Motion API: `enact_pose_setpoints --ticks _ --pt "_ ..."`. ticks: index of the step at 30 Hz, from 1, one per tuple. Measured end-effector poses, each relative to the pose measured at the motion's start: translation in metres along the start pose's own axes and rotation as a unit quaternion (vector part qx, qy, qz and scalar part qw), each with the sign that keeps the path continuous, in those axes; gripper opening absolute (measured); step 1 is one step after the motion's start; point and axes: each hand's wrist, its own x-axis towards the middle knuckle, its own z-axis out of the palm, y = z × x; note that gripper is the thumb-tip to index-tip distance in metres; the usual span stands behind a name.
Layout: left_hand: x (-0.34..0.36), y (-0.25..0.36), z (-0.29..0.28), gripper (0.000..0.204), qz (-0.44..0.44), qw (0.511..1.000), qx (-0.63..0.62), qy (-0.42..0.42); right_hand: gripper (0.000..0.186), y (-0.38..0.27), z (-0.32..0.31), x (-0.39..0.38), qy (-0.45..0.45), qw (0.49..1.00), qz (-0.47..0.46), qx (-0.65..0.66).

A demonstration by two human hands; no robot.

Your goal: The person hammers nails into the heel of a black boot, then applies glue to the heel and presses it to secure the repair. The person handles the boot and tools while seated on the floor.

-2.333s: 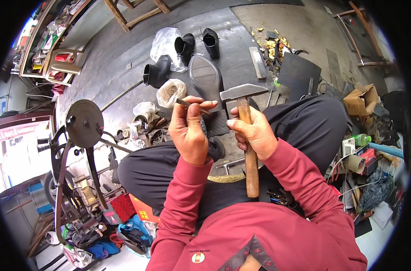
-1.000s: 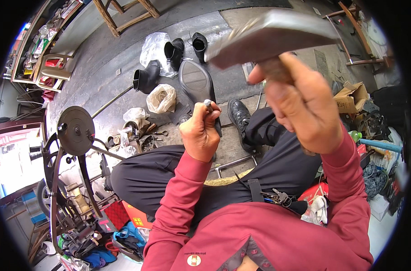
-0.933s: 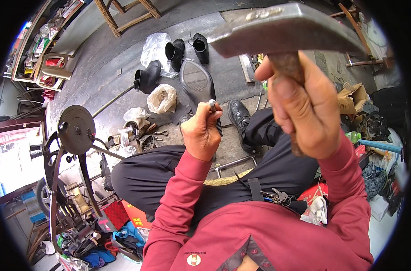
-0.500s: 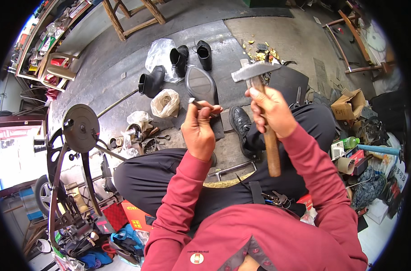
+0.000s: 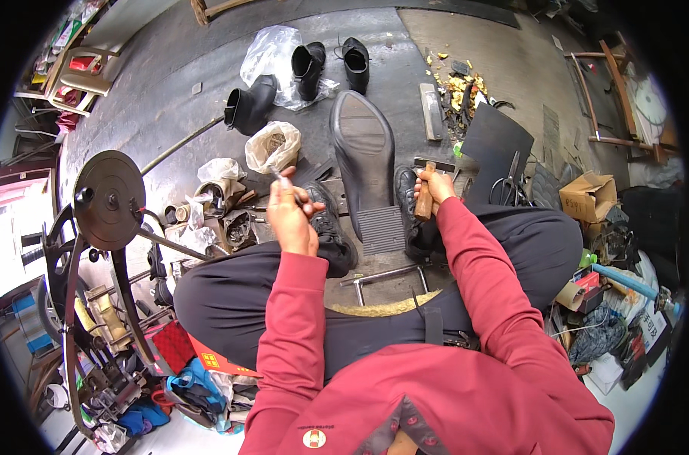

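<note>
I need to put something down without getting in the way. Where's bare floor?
Widest: the dark floor between the pale chair and the leftmost boot, the long rod bordering its near side; a small block lies on it. Narrower: the strip between the rightmost boot and the grey bar. Crowded: around the upturned shoe, and by the cardboard box.

A person's left hand (image 5: 291, 216) hides much of a slim tool (image 5: 277, 173), seemingly metal, its tip too small to identify. The right hand (image 5: 435, 186) covers part of a hammer (image 5: 423, 207). On the floor (image 5: 170, 83), yellow scraps (image 5: 463, 87) defy identification; toward its far edge, a wooden frame (image 5: 225, 7) is cropped at the top.
</note>
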Motion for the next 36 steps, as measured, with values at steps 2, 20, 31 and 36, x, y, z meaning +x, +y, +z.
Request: enact_pose_setpoints --ticks 2,20,31,36 --pt "0.019 -0.025 -0.009 0.031 -0.057 0.996 0.063 0.031 0.019 0.010 0.000 0.017 -0.006 0.997 -0.013 -0.078" --pt "0.116 -0.110 -0.100 0.058 -0.103 0.933 0.117 0.323 0.032 -0.107 0.073 -0.225 -0.216 0.747 -0.516 -0.359" --pt "0.086 -0.059 -0.050 0.048 -0.045 0.973 0.086 0.209 0.049 -0.115 0.093 -0.274 -0.306 0.654 -0.511 -0.468" --pt "0.068 -0.037 -0.028 0.047 0.006 0.988 0.093 0.127 0.036 -0.134 0.097 -0.235 -0.319 0.827 -0.403 -0.229"
